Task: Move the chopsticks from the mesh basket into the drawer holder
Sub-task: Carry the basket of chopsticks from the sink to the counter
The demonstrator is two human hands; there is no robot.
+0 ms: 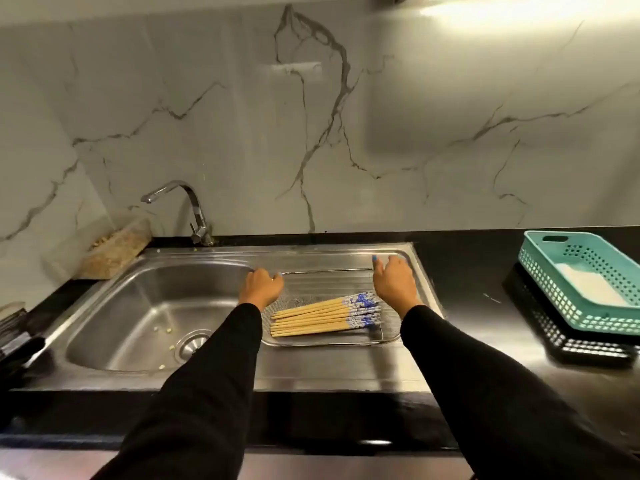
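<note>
A rectangular metal mesh basket (322,342) sits on the sink's ribbed drainboard. Several wooden chopsticks (311,318) with blue-and-white patterned ends lie flat in it, tips pointing left. My left hand (261,285) is curled over the basket's far left corner, fingers closed on the rim. At the far right corner, my right hand (394,284) rests on the rim with its thumb raised; its fingertips are hidden. Black sleeves cover both arms. No drawer or holder is in view.
The steel sink bowl (152,317) with a drain and food bits lies left of the basket, with a tap (194,209) behind it. A teal plastic basket (588,278) stacked on a black one stands at the right. A container of scraps (114,251) leans against the back wall.
</note>
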